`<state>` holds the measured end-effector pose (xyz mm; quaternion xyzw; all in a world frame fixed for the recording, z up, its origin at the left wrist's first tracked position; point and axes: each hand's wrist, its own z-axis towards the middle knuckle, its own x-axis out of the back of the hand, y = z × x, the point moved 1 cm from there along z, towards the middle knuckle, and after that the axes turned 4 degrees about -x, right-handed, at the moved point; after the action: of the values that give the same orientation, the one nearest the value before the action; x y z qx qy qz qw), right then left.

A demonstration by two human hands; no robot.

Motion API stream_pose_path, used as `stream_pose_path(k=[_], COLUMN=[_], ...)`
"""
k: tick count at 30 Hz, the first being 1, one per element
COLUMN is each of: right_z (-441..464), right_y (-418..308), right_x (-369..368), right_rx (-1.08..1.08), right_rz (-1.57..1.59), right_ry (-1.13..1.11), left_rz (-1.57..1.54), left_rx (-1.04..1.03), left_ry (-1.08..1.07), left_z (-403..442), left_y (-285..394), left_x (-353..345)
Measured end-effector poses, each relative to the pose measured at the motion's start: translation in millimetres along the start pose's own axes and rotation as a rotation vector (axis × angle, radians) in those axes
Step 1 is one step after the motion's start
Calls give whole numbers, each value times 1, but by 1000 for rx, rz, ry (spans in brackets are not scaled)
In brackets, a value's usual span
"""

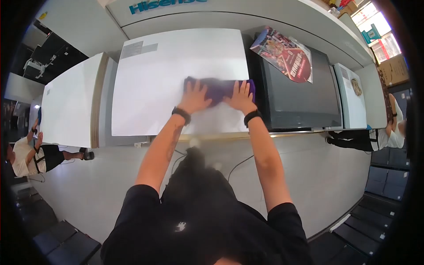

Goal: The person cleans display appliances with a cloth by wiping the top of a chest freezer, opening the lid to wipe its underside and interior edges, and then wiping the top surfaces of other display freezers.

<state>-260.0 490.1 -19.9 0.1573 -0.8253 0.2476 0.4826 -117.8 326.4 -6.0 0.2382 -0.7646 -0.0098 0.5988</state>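
A dark purple cloth (216,90) lies spread on the glossy top of a white appliance (185,55). My left hand (194,98) rests flat on the cloth's left part, fingers spread and pointing away from me. Toward the cloth's right end, my right hand (241,98) presses down the same way, its fingers stretched out. Neither hand grips the cloth; both lie on top of it. Each wrist wears a dark band. Labels (139,49) are stuck near the appliance's far left corner.
To the right stands a dark-topped appliance (304,99) with a colourful leaflet (287,55) on it. Another white appliance (73,101) is at left. A ledge with Hisense lettering (168,5) runs behind. Cables cross the floor (309,176). People (28,157) work at both sides.
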Motion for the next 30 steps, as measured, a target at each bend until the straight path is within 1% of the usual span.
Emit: stream_pose_path(k=[2,6,10,13,17,19,23,25,26,29,30], right_z=[27,75,116,135,143,141,123,100,87,44,26], right_y=[-11,-25,-26,-22,-20,-20,-25,-28,-32,-47,-55], right_x=[14,30,47,55,52,45,26,9,0,-24,-31], right_rx=[-65,-125,-160,-166,-183,-177,-167,-134,-103,-25,21], right_rz=[20,32,30,44,46,52,-41,-92,-107,-99,-125], right_ry=[-18,18,13,41,101,151,281,348,394,397,399], left_rz=[5,8,-20,-46,-42,-36,-37,-47,17,-7,-76], left_rx=[-8,-30,-39,-55,-68,-80,-88,-86,-82,-36,0], left_ry=[7,31,-5,-16,-5,28,62,76,120,169,204], left_z=[28,84,135,158,166,164,140,112,95,43,18], left_y=[-10,-26,-36,-37,-35,-39,-44,-43,-43,-52,-57], left_x=[12,37,59,72,83,75,67,60,55,32,26])
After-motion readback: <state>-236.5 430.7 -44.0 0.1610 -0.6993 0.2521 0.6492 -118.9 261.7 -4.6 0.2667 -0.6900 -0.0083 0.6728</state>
